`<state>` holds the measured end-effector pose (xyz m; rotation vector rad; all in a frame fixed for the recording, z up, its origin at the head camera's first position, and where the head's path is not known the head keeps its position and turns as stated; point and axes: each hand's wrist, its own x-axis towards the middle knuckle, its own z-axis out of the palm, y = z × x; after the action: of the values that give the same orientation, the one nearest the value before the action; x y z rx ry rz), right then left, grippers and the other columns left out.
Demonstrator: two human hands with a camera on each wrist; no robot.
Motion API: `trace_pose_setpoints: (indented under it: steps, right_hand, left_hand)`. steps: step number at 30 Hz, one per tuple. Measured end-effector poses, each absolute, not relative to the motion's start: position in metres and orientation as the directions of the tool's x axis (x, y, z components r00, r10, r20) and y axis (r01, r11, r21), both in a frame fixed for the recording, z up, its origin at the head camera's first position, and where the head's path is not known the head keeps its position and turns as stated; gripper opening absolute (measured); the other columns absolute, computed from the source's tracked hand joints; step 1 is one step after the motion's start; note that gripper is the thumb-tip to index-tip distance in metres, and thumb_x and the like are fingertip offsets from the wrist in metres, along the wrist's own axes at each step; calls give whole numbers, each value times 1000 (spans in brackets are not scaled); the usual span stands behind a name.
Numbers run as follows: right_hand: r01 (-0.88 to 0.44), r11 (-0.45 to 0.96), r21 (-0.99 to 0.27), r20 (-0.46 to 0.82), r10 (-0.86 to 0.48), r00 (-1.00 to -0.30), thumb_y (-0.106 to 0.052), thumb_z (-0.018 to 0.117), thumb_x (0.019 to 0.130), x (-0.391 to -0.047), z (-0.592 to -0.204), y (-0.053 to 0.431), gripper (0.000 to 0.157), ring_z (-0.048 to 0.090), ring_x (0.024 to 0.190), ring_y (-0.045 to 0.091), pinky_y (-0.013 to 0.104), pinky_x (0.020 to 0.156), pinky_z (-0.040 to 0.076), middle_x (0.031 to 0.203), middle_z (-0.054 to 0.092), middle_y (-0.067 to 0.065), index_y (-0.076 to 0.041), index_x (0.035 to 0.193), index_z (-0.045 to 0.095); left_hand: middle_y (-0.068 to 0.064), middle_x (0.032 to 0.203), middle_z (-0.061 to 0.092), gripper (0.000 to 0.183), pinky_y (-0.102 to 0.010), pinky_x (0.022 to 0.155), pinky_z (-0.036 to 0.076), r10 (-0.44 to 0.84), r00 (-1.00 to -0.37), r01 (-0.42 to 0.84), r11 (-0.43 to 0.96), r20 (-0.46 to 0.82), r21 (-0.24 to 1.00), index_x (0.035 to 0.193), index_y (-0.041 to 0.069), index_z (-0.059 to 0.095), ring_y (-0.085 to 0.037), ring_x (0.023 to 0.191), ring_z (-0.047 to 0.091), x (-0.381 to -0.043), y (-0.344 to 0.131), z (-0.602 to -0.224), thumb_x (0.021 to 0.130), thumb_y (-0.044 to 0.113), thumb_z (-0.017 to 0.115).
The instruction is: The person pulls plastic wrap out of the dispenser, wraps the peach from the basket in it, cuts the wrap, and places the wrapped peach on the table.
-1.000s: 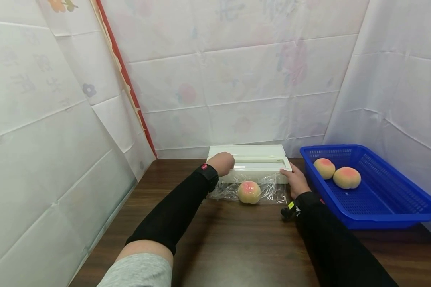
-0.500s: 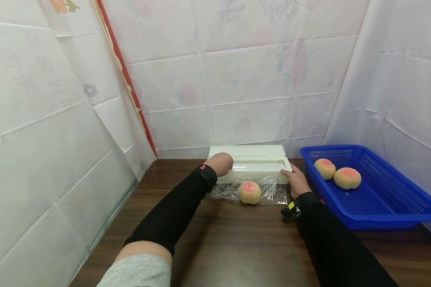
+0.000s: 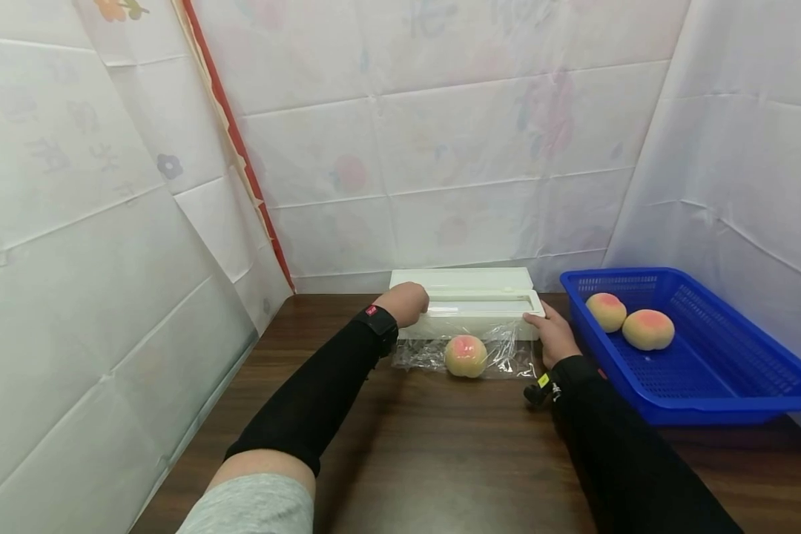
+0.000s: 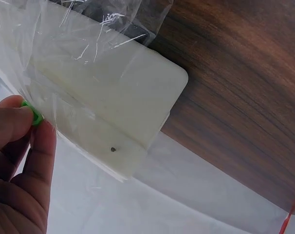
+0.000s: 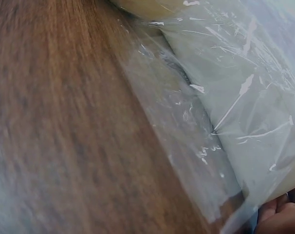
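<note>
In the head view a white cling film dispenser (image 3: 470, 326) lies on the table with its lid raised at the back. Clear film (image 3: 510, 359) hangs over its front onto the table, and a yellow-pink peach (image 3: 466, 357) sits on it. My left hand (image 3: 406, 302) is at the dispenser's left part; the left wrist view shows thumb and finger pinching a small green slide cutter (image 4: 38, 118) at the film's edge. My right hand (image 3: 555, 337) grips the dispenser's right end, thumb at its front top corner. Only a bit of that hand's fingers (image 5: 280, 217) shows in the right wrist view.
A blue plastic basket (image 3: 727, 405) stands to the right of my right hand. Two more peaches, a left one (image 3: 606, 311) and a right one (image 3: 648, 330), lie inside it. White sheeting (image 3: 454, 170) hangs behind the brown wooden table (image 3: 454, 452) and along both sides.
My left hand has slid a little to the left along the dispenser. My right hand, the dispenser, the film and the peach have stayed in place.
</note>
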<state>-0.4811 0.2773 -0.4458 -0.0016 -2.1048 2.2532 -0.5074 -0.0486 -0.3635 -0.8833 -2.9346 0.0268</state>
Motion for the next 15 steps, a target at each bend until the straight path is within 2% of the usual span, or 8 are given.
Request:
trace_pose_setpoints:
  steps: [2, 3, 7, 10, 12, 15]
  right_hand:
    - [-31, -73, -997, 29, 32, -999, -10, 51, 112, -478, -443, 277, 70, 12, 166, 28, 43, 136, 12, 179, 17, 11, -13, 171, 15]
    - [-30, -76, -997, 28, 27, -999, -10, 51, 112, -477, -441, 277, 70, 12, 166, 28, 44, 136, 12, 179, 17, 12, -13, 171, 14]
    - [-30, -83, -996, 29, 14, -999, -8, 50, 111, -473, -437, 276, 70, 12, 166, 28, 44, 136, 12, 179, 15, 13, -11, 171, 13]
    - [-43, -77, -996, 42, 19, -999, -9, 51, 112, -476, -440, 277, 70, 14, 165, 27, 42, 136, 14, 179, 16, 11, -11, 171, 13]
    - [-53, -73, -996, 51, 26, -998, -10, 51, 112, -479, -443, 278, 70, 15, 165, 25, 40, 135, 14, 179, 16, 10, -12, 171, 14]
    - [-60, -70, -996, 58, 31, -998, -11, 52, 112, -482, -447, 278, 70, 16, 165, 24, 39, 135, 15, 178, 17, 10, -12, 171, 14]
  left_hand:
    - [-1, 103, 76, 32, -35, 98, 57, 546, -835, 544, 838, 72, -38, 97, 14, 81, -16, 99, 69, -506, -50, -364, 105, -4, 56]
    - [-3, 109, 78, 32, -37, 101, 57, 544, -836, 543, 839, 74, -36, 101, 13, 82, -19, 105, 71, -506, -50, -364, 105, -4, 56]
    - [-2, 96, 71, 32, -35, 91, 54, 543, -837, 542, 840, 66, -26, 91, 12, 76, -17, 91, 64, -504, -53, -363, 106, -4, 54]
    - [-2, 95, 71, 33, -35, 90, 53, 536, -841, 536, 844, 68, -19, 90, 12, 77, -16, 89, 63, -503, -56, -362, 106, -5, 54]
    - [-4, 111, 79, 33, -37, 99, 57, 531, -844, 531, 847, 72, -21, 104, 12, 83, -19, 103, 71, -504, -59, -362, 106, -6, 54]
    - [-7, 121, 79, 34, -40, 105, 56, 530, -846, 530, 848, 62, -20, 112, 10, 83, -24, 114, 72, -504, -62, -363, 105, -7, 54]
